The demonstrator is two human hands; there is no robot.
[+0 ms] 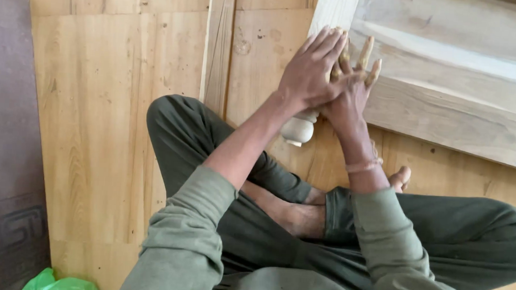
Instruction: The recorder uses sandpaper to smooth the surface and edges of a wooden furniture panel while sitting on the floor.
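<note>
The person wears a long-sleeved olive-green cotton top [184,240], its sleeves pushed up to the elbows with soft ribbed cuffs bunched there. The loose olive-green trousers [468,235] match it, rolled at the hems above bare feet [301,216]. A thin pale thread wristband [364,165] circles the right wrist.

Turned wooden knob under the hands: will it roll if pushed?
The turned wooden knob looks rounded and smooth, so it would probably roll on the plywood floor. It looks solid and stiff, likely light. The left hand and right hand press together over its top, probably steadying it.
</note>
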